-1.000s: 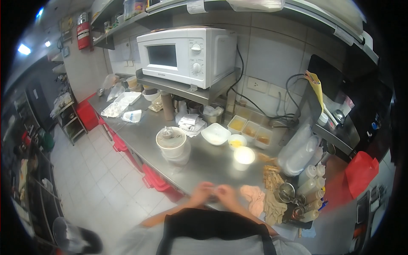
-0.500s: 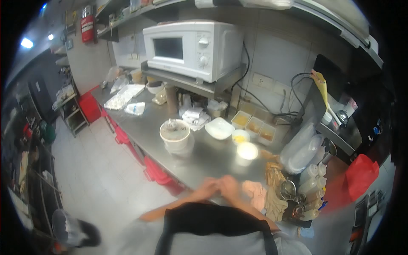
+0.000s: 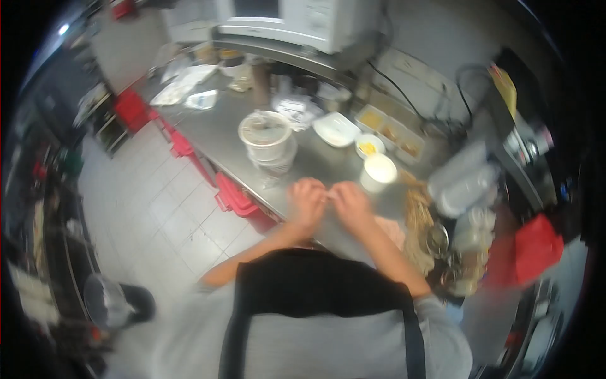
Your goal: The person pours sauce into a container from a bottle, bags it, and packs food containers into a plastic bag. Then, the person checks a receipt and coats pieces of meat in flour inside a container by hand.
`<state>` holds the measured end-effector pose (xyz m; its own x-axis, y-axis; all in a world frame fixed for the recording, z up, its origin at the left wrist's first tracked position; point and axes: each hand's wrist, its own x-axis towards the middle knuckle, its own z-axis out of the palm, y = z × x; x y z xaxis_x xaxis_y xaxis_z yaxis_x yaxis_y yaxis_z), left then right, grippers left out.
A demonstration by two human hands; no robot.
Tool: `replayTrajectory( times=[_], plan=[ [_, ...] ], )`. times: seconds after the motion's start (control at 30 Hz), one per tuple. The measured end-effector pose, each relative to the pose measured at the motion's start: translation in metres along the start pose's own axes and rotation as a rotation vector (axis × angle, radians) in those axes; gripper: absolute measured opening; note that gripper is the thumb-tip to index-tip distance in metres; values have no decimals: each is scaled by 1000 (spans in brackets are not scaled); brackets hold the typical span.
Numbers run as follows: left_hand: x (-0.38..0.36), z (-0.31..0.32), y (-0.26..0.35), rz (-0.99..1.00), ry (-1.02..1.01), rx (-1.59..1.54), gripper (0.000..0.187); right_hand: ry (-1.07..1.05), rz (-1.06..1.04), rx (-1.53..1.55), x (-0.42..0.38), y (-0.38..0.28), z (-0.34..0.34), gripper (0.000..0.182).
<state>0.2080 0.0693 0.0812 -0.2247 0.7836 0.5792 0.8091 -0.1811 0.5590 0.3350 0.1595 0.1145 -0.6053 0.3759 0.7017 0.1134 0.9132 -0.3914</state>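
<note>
Head camera, looking down: what are the two hands doing?
— The left hand [image 3: 307, 201] and the right hand [image 3: 349, 203] are brought together over the near edge of the steel counter [image 3: 315, 165], fingertips meeting between them. The fingers are curled, but the picture is blurred, so I cannot tell whether they pinch anything or are just pressed together.

— What is closest to them?
— A white cup [image 3: 377, 172] stands on the counter just beyond the right hand. A stack of tubs [image 3: 266, 138] stands beyond the left hand, a little further off. A pinkish cloth [image 3: 392, 228] lies just beside the right forearm.

— And further back?
— A white bowl [image 3: 336, 128] and a small bowl with yellow filling [image 3: 368, 146] sit near each other behind the cup, with a row of small trays [image 3: 391, 128] against the wall. A bundle of wooden sticks [image 3: 418, 211] lies to the right of the hands, beside some blurred bottles [image 3: 470, 243]. The microwave [image 3: 303, 20] sits on a raised shelf at the top
</note>
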Motion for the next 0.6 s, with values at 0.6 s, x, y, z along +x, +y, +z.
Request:
replayTrajectory(
  times=[0.6],
  plan=[
    [-33, 73, -11, 388, 7, -78, 17, 238, 747, 1210, -77, -5, -4, 16]
  ],
)
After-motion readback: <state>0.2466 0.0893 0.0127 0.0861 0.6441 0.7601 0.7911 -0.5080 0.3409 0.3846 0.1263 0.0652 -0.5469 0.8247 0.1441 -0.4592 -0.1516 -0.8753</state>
